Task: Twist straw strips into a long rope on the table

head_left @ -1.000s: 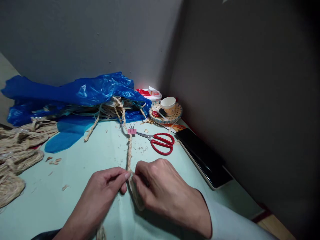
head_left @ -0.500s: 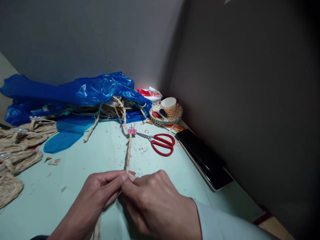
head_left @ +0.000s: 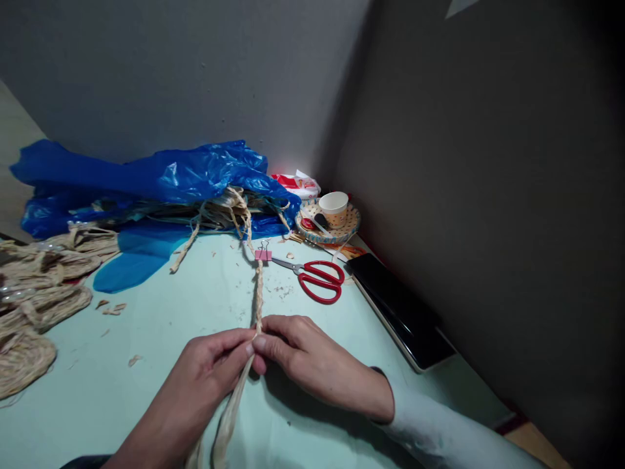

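Half a second before, had kept the right hand (head_left: 305, 355) humped knuckles-up over the join, low in the frame; had since drawn it up and out to the right and laid it flatter, fingers stretched toward centre. Pinched the near end of the straw braid (head_left: 257, 296) there, just below mid-frame, between the right fingertips and the thumb and forefinger of the left hand (head_left: 212, 368), with both hands closed on the same spot and touching each other. Uncovered, by that shift, the loose strands (head_left: 228, 413), seen running as two flat ribbons from the pinch down to the bottom edge beside the left wrist, unplaited. Kept the braid itself stretched straight up the pale green desk (head_left: 122, 397) to the pink binder clip (head_left: 262, 255) above centre, in the same line as a second earlier, and on into the straw under the blue plastic bag (head_left: 170, 179) at upper left. Found the pinch point barely moved along the braid, so judged it a re-grip rather than a fresh crossing, with no plaited length gained. Left the red scissors (head_left: 319, 281) right of the clip untouched, likewise the black tablet (head_left: 398, 306) along the right edge, the cup (head_left: 334, 206) on its patterned plate (head_left: 349, 227) in the corner, and the straw bundles (head_left: 36, 312) at far left.
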The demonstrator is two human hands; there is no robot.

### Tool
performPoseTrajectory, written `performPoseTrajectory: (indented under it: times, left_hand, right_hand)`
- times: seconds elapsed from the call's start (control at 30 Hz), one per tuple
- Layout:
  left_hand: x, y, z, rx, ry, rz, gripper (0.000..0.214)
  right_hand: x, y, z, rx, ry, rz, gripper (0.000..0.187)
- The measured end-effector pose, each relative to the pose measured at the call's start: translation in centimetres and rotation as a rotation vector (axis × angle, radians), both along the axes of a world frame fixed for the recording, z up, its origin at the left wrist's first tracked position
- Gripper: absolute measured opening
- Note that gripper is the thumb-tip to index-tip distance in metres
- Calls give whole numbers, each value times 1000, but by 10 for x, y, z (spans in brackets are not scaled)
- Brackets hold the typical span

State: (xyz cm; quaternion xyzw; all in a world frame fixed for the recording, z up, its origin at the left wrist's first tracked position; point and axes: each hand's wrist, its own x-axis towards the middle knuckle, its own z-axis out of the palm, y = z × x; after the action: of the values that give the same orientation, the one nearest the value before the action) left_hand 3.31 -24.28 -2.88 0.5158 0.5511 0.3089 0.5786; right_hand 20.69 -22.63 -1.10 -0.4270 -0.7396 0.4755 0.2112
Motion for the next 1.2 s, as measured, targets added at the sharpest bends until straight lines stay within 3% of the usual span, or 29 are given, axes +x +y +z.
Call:
performPoseTrajectory:
  times: [0.27, 0.47, 0.63, 0.77, 1.0, 1.1, 1.2]
  left_hand:
    - [-2, -8, -4, 164, 375, -46, 40]
    - [-13, -10, -2, 452, 450, 116, 25]
    - [-2, -24, -9, 529, 421, 59, 19]
    - [7, -35, -19, 826, 452, 60, 13]
    - [-3, -36, -34, 1258, 690, -156, 28]
    - [-7, -33, -28, 1235, 665, -178, 24]
    - [-9, -23, -13, 908, 550, -15, 9]
  right_hand:
    - [2, -2, -7, 146, -67, -100, 31]
    - [0, -4, -14, 110, -7, -143, 30]
    - [0, -2, -15, 39, 109, -103, 30]
    - [2, 2, -12, -59, 178, -89, 28]
    - [3, 4, -12, -169, 213, -89, 26]
    - [2, 2, -14, -156, 231, -95, 26]
    - [2, 1, -12, -134, 263, -71, 29]
